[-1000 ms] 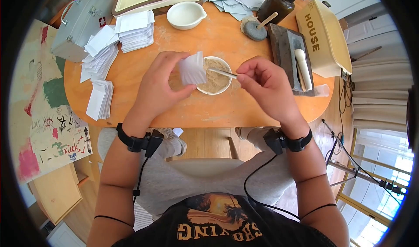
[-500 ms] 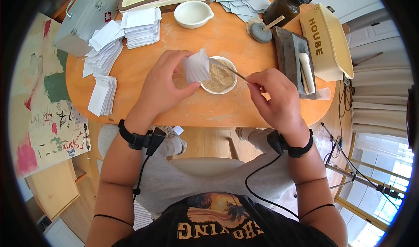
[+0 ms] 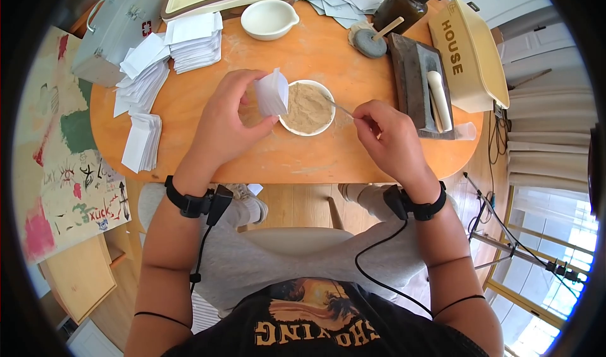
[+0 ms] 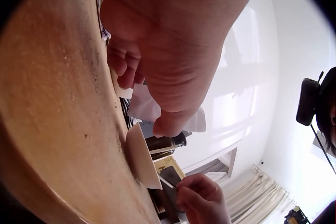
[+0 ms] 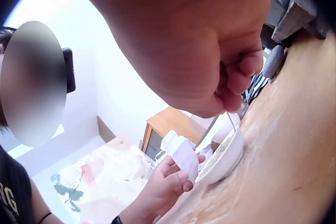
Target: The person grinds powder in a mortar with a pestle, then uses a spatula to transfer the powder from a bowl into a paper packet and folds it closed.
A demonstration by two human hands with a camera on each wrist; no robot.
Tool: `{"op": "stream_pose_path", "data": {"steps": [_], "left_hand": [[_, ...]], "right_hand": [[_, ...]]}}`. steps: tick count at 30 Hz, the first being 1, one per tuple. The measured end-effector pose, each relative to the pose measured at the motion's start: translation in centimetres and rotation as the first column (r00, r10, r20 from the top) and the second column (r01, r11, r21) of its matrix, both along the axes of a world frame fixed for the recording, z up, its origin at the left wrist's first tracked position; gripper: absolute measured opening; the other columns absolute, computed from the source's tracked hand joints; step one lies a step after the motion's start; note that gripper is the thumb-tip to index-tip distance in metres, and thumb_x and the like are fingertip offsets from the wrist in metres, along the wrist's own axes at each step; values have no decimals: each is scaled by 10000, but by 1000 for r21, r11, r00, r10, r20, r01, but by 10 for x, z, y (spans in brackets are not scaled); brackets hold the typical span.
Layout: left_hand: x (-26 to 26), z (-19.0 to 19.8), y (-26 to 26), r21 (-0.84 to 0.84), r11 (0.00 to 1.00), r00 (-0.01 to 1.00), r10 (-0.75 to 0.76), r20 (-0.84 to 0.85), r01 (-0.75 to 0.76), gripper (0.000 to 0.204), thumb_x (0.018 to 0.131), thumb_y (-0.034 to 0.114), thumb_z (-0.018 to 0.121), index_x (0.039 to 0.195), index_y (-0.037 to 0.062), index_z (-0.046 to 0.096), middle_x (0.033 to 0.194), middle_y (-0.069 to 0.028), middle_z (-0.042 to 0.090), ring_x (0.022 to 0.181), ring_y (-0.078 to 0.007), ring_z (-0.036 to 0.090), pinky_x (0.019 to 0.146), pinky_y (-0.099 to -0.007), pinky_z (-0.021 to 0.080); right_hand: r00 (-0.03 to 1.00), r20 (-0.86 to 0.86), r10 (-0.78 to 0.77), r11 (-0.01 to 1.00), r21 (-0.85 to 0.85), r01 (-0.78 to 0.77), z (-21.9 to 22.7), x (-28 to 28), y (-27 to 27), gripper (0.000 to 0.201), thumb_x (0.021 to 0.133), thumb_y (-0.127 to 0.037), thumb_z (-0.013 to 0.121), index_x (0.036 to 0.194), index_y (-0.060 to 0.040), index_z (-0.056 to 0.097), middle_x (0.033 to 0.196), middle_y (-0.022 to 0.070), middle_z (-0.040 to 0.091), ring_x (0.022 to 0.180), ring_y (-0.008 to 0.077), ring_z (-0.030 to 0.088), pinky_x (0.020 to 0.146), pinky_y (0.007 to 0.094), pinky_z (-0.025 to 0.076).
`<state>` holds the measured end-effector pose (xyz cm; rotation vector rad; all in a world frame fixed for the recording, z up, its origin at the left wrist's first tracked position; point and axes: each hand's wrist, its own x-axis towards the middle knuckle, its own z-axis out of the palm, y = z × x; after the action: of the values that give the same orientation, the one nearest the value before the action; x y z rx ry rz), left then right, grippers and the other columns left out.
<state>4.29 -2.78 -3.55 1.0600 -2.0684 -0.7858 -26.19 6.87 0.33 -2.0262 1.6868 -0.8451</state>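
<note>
Matt wooden table (image 3: 315,47), glossy ceramic bowl (image 3: 283,124), white paper packet (image 3: 273,93)

We wear a black T-shirt (image 3: 309,322) with an orange print, grey trousers (image 3: 297,262), black wrist straps (image 3: 183,202) carrying small cameras with trailing black cables (image 3: 369,275), and thin black armbands (image 3: 161,317).
</note>
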Motion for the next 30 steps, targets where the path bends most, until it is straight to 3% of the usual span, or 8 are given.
{"op": "stream_pose_path", "data": {"steps": [1, 2, 4, 5, 7, 10, 30], "left_hand": [[1, -3, -1, -13, 1000, 1000, -10, -8, 10, 701, 815, 115, 928, 1455, 53, 651, 1373, -97, 670, 1060, -216, 619, 858, -331, 549], [2, -5, -2, -27, 999, 1000, -20, -16, 20, 738, 793, 77, 926, 1474, 55, 643, 1357, -62, 652, 960, -150, 553, 777, -282, 510], [2, -4, -2, -37, 999, 1000, -24, -11, 24, 739, 791, 81, 928, 1473, 53, 643, 1361, -63, 652, 960, -153, 554, 783, -286, 513], [2, -4, -2, -48, 999, 1000, -27, -7, 26, 740, 790, 86, 930, 1471, 52, 642, 1364, -64, 652, 961, -156, 554, 790, -290, 516], [2, -5, -2, -46, 999, 1000, -25, -11, 25, 738, 790, 90, 931, 1468, 50, 642, 1364, -66, 653, 960, -159, 556, 792, -294, 517], [3, -5, -1, -46, 999, 1000, -18, -14, 18, 733, 788, 95, 933, 1460, 46, 643, 1357, -72, 655, 960, -168, 562, 800, -301, 520], [-3, 1, 3, -52, 998, 999, -22, 24, 23, 715, 788, 131, 939, 1440, 46, 660, 1354, -114, 682, 987, -230, 603, 891, -350, 550]], "right_hand": [[997, 74, -35, 994, 105, 27, -1, 1, 0, 102, 991, -14, 746, 1092, -11, 730, 903, 149, 722, 803, 287, 718, 728, 394, 572], [997, 74, -36, 994, 105, 28, -2, 0, -1, 102, 991, -14, 746, 1092, -11, 730, 903, 149, 722, 803, 287, 718, 728, 394, 572], [970, 210, -122, 952, 301, 55, -6, -1, -5, 91, 1031, -52, 755, 1107, -5, 738, 885, 73, 723, 772, 144, 671, 710, 311, 538], [970, 209, -122, 952, 301, 56, -10, -3, -7, 91, 1031, -52, 755, 1107, -5, 738, 885, 73, 723, 772, 144, 671, 710, 311, 538], [903, 394, -171, 924, 383, 8, -18, -9, -10, 77, 1064, -67, 746, 1098, 1, 735, 901, -3, 711, 788, 60, 624, 705, 253, 509], [826, 522, -211, 906, 423, -36, -17, -12, -11, 64, 1078, -61, 733, 1097, 0, 733, 928, -33, 711, 801, 38, 624, 713, 220, 504], [737, 655, -168, 915, 381, -131, 28, 11, -17, 68, 1081, -78, 742, 1122, -24, 733, 938, -47, 721, 826, 14, 638, 725, 205, 509]]}}
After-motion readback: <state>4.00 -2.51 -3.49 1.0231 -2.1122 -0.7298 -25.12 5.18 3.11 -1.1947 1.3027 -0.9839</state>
